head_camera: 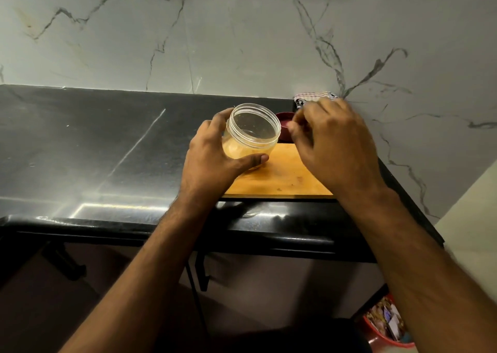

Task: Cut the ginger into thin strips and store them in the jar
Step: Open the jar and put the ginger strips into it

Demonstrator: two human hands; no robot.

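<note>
A clear plastic jar (251, 132) with a threaded open mouth is tilted toward the right above the wooden cutting board (285, 175). My left hand (215, 153) grips the jar round its body, thumb along the near side. My right hand (333, 143) hovers just right of the jar's mouth with fingers bunched together; whether they pinch ginger strips I cannot tell. The jar looks see-through with no clear contents. No knife and no ginger pieces show on the board, only a few small specks.
A dark red lid (285, 123) lies behind the board, partly hidden by my right hand. A striped cloth (309, 98) sits against the marble wall. The black countertop (94, 151) stretches left. A red basket (387, 325) stands on the floor at lower right.
</note>
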